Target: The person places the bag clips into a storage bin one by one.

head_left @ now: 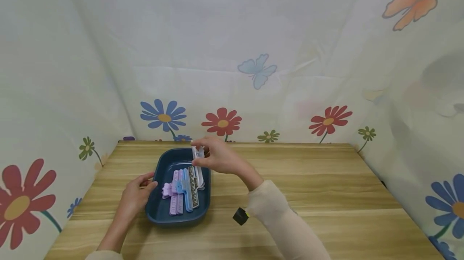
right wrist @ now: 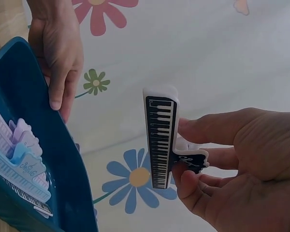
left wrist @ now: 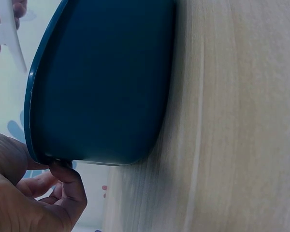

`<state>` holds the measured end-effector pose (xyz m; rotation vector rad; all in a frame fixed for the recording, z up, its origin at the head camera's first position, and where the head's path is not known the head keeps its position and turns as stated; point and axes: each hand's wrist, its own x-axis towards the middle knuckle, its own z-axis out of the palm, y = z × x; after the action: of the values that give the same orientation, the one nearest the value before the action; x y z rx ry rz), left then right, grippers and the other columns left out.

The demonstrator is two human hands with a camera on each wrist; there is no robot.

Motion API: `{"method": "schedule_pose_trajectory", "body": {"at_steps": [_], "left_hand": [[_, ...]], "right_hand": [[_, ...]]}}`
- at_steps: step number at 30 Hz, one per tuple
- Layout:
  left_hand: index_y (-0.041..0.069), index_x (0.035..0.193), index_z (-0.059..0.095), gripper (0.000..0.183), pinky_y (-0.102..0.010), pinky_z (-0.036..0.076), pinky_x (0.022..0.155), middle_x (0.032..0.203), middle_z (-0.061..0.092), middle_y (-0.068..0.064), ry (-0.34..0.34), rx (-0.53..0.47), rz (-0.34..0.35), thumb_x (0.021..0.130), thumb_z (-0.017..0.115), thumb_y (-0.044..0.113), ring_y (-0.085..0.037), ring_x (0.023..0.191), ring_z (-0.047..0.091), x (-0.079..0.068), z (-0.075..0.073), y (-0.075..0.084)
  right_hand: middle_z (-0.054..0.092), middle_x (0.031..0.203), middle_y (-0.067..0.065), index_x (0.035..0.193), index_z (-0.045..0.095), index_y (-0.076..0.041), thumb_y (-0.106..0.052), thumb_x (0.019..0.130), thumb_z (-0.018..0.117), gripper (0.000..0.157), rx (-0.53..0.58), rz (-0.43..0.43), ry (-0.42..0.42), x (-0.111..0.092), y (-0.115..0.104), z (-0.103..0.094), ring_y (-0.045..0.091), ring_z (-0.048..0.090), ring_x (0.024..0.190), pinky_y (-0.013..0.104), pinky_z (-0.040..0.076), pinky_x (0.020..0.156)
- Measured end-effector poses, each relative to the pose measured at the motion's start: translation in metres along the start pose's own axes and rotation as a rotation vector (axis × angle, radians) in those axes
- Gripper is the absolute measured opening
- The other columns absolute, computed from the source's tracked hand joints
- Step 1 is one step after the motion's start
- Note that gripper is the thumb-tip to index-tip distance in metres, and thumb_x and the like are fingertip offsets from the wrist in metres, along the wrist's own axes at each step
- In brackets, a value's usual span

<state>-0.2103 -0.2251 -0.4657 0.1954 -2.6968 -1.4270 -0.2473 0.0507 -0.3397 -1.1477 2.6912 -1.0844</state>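
Observation:
Between the thumb and fingers of my right hand [head_left: 219, 157] is a clip [right wrist: 160, 142] with a piano-key pattern and a dark, wavy-edged handle. It is held above the far right part of a dark blue tray [head_left: 159, 207]. My left hand [head_left: 135, 193] pinches the tray's left rim, thumb on top and fingers against the outer wall, as the left wrist view shows. Inside the tray lie purple clips [head_left: 174, 203], a blue clip [head_left: 187, 195] and a black piano-key clip [head_left: 193, 191], side by side and partly overlapping. Some white clip parts lie near the right wall.
The tray stands on a wood-grain table [head_left: 297, 195], towards its left side. A small black block [head_left: 240, 216] shows beside the right sleeve [head_left: 275, 207]. A pale curtain [head_left: 224, 30] printed with flowers and butterflies surrounds the table's back and sides.

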Motion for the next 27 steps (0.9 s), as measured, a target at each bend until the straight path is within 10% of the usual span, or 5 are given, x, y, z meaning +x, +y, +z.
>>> {"method": "schedule_pose_trajectory", "body": {"at_steps": [27], "left_hand": [[-0.008,0.14,0.057,0.043,-0.034,0.047,0.079,0.115,0.062,-0.025,0.012,-0.002,0.02,0.103,0.061,0.013,-0.035,0.102,0.059,-0.001,0.0,0.0]], "right_hand": [[0.062,0.105,0.007,0.139,0.064,-0.001,-0.015,0.093,0.078,0.05,-0.036,0.021,-0.079,0.012,0.032,0.039,0.014,0.052,0.087,0.02,0.047,0.069]]}}
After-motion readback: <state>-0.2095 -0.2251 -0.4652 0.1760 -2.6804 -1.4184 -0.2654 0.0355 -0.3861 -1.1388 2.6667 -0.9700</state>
